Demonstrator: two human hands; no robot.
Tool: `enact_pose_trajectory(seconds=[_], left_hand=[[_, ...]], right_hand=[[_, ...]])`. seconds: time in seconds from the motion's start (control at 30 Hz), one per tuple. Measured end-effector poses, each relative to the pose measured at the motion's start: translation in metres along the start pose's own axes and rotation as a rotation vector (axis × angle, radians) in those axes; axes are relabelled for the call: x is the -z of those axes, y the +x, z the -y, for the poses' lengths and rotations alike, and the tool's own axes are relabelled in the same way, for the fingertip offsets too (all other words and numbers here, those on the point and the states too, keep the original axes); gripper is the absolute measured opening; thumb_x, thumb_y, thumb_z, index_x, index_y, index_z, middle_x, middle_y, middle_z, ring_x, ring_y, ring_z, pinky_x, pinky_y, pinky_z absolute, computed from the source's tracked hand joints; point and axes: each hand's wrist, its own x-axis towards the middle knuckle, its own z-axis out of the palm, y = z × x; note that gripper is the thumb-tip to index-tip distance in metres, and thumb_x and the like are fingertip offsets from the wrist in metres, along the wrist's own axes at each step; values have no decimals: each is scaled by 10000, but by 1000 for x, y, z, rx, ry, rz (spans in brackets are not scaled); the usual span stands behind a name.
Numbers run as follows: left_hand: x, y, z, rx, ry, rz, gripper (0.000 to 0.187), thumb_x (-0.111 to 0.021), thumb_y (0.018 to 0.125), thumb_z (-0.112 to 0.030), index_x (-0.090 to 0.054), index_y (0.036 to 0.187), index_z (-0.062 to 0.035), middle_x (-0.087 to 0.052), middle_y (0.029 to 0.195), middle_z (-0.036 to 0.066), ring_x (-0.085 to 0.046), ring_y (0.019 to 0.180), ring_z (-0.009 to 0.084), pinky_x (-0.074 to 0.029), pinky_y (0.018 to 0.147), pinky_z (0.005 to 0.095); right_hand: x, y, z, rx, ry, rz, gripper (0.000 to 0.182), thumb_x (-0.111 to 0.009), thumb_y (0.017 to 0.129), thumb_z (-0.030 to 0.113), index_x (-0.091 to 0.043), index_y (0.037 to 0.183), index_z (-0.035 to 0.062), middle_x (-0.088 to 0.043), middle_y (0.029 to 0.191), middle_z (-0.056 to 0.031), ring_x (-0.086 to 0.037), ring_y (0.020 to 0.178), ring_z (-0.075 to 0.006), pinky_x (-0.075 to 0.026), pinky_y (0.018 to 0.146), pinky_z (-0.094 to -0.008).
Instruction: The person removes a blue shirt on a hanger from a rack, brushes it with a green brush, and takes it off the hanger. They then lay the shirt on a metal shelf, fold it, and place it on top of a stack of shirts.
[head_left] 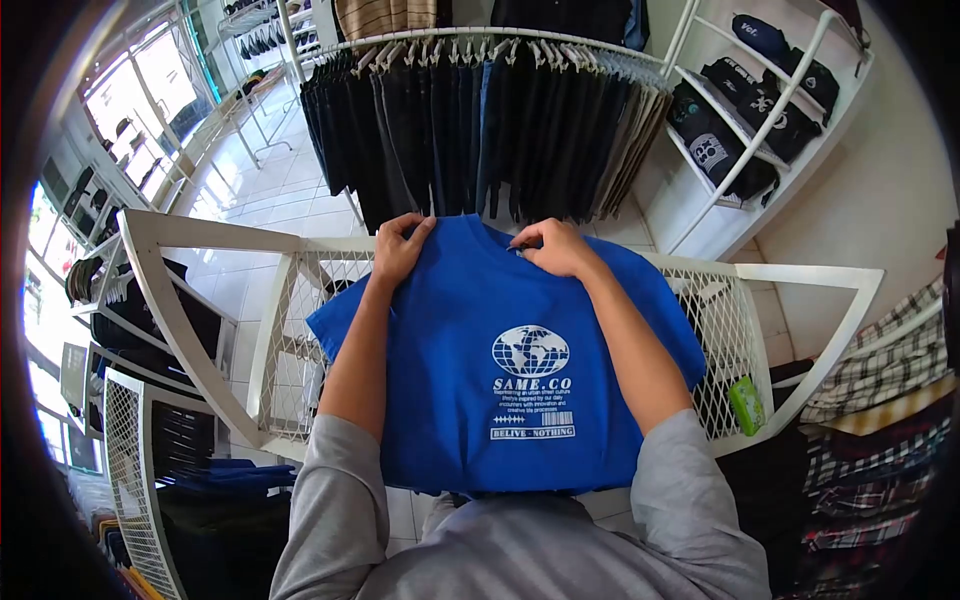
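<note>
A blue T-shirt (440, 360) lies spread, front side up, over a white mesh rack (280, 350). Its chest carries a white globe print with the words SAME.CO. My left hand (401, 248) pinches the shirt's shoulder beside the collar, on the left. At the right side of the neckline, my right hand (553, 248) has its fingers closed on the collar, where a small pale bit shows by the fingertips; I cannot make out what it is. The shirt's lower edge hangs toward my body.
Dark trousers (430, 130) hang from a curved rail ahead. Caps (750, 110) sit on white shelves at the upper right. A green packet (746, 405) rests on the rack's right side. Folded plaid shirts (870, 470) are at the right, and more clothes (225, 500) at the lower left.
</note>
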Motion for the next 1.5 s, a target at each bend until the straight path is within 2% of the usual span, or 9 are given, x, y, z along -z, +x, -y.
enact_pose_trajectory(seconds=[0.37,0.47,0.57,0.73,0.83,1.03,1.27,1.37,1.5], left_hand=[[-4,-6,-9,-2,145,-51,335,-720,914,-346,-774,941,-17,-749,848,178,-735,811,326,-545,774,386],[-5,-7,-12,-84,184,-92,329,-719,911,-336,-768,939,-12,-742,840,188,-732,808,334,-543,767,393],[-3,-7,-12,-76,152,-83,328,-717,910,-328,-760,936,-4,-734,833,203,-732,807,337,-540,760,397],[-4,-8,-9,-27,154,-75,331,-725,908,-335,-759,942,-8,-734,848,210,-729,815,346,-540,764,401],[-7,-4,4,-56,185,-86,342,-727,905,-351,-759,938,-12,-725,852,222,-723,844,385,-540,766,421],[-6,-6,-7,-66,180,-77,337,-720,905,-352,-756,918,-17,-721,824,207,-714,805,375,-537,745,419],[-7,-5,-5,-61,209,-66,329,-720,908,-347,-758,927,-20,-714,804,195,-713,780,345,-530,738,405],[-8,-8,-8,-69,214,-84,343,-719,918,-353,-755,934,-12,-712,801,194,-709,758,322,-527,731,396],[0,3,-6,-55,198,-41,354,-716,929,-363,-759,953,-13,-721,800,180,-708,754,287,-525,728,388]], right_hand=[[-11,-1,-12,34,81,242,335,-569,879,100,-772,1142,57,-745,1156,-185,-715,1067,-301,-538,962,-368],[-9,-12,-12,47,32,152,313,-557,898,152,-781,1099,66,-744,1126,-196,-700,1082,-329,-534,960,-391],[6,-31,-26,140,-1,-264,278,-608,891,241,-779,1062,105,-730,1113,-179,-668,1091,-361,-513,982,-413],[40,-91,-80,-502,-530,-422,470,-637,915,457,-706,1234,118,-628,1290,-203,-559,1252,-395,-456,1040,-523],[40,-119,-100,-555,-586,-451,484,-653,931,454,-717,1201,57,-644,1259,-229,-602,1197,-376,-476,1030,-493],[31,-126,-108,-360,-401,-721,322,-712,922,314,-752,1050,21,-681,1052,-238,-650,1038,-414,-515,931,-474],[37,-124,-120,-286,-376,-645,258,-690,932,258,-723,924,3,-693,998,-228,-658,955,-424,-528,847,-478],[72,-117,-133,-239,4,-381,316,-655,977,292,-685,927,-18,-720,868,-187,-680,808,-333,-512,766,-412],[91,-90,-155,-278,220,-588,375,-613,1003,342,-691,948,-20,-700,836,-171,-663,786,-298,-510,763,-395]])
